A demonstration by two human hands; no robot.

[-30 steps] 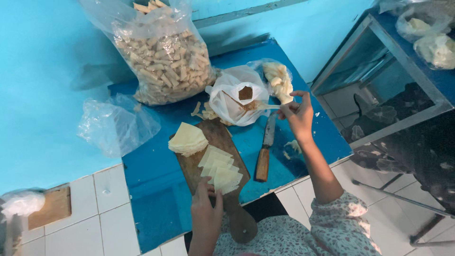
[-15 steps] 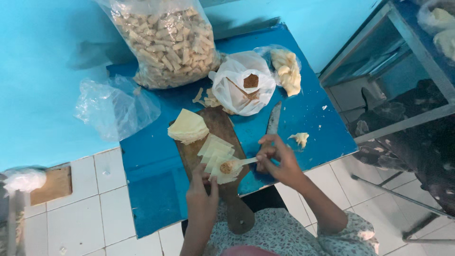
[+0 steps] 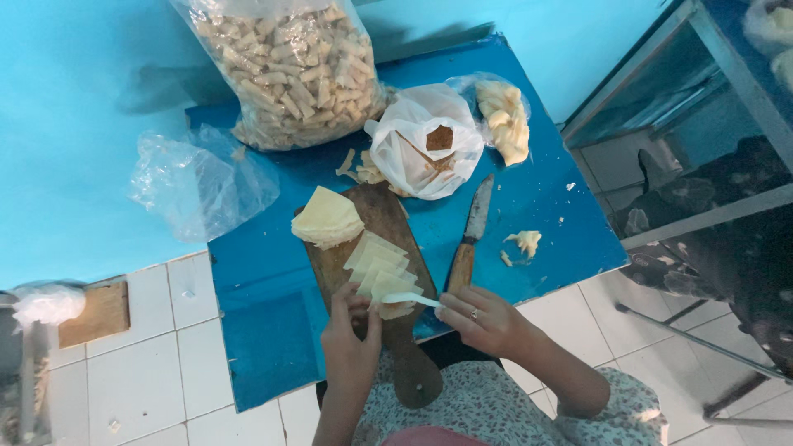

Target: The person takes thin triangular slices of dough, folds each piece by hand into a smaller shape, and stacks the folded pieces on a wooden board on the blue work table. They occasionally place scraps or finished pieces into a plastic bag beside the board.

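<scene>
While left hand (image 3: 351, 343) pins dough sheet (image 3: 388, 289) | right hand (image 3: 479, 318) pinches white spoon (image 3: 410, 299) | keep filling centred, strokes light.

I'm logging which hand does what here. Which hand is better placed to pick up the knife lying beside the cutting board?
Probably the right hand: it sits just below the knife handle, though it holds a small white utensil. The left hand pins a pastry sheet.
</scene>
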